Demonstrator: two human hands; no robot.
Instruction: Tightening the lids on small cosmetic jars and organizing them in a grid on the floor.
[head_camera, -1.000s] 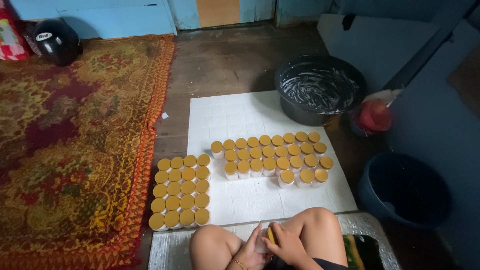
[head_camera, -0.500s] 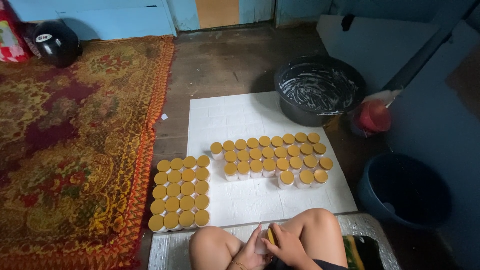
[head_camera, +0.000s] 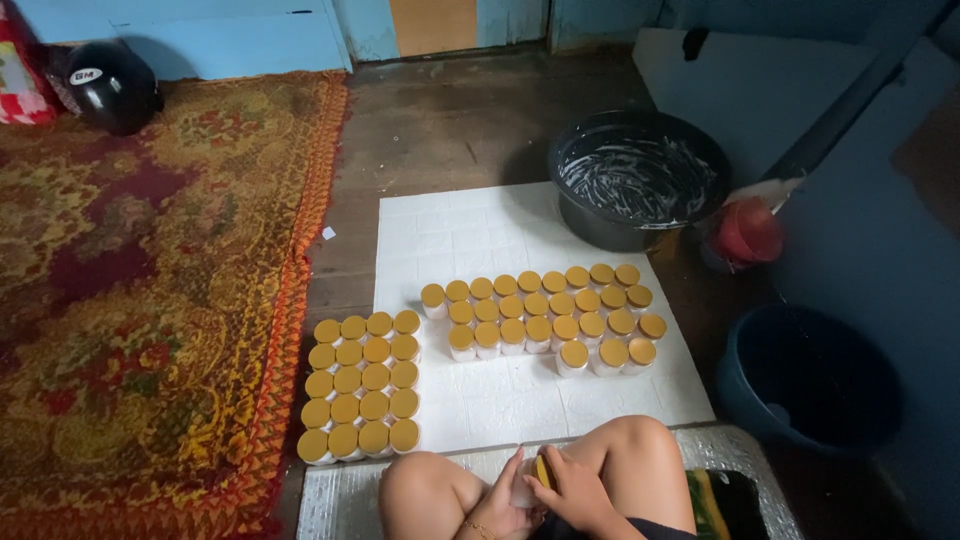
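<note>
At the bottom centre of the frame, between the bare knees, both hands close around one small clear plastic jar with a yellow-gold screw lid (head_camera: 532, 478). The left hand (head_camera: 497, 505) cups the jar's pale body from below and from the left, fingers wrapped round it. The right hand (head_camera: 578, 490) curls over the lid end from the right, fingers bent around the lid's rim. The jar lies tilted: its long axis runs from lower left to upper right, and the lid points to the upper right, into the right palm. Each hand touches it, so neither is nearer; the right hand has the lid, the left the body.

Under the knees lies a silvery quilted mat (head_camera: 340, 500). Just above it a white foam sheet (head_camera: 450, 230) bears two blocks of upright capped jars: a tight block at lower left (head_camera: 362, 385), partly off the sheet's edge, and a wider block at centre (head_camera: 545, 318). To the right sits a dark blue plastic bucket (head_camera: 810, 385). Further up stands a black round basin smeared with white (head_camera: 640, 185), a small red container (head_camera: 745, 232) beside it. A red and gold patterned rug (head_camera: 140, 300) fills the left, with a black helmet (head_camera: 105, 85) at upper left.
</note>
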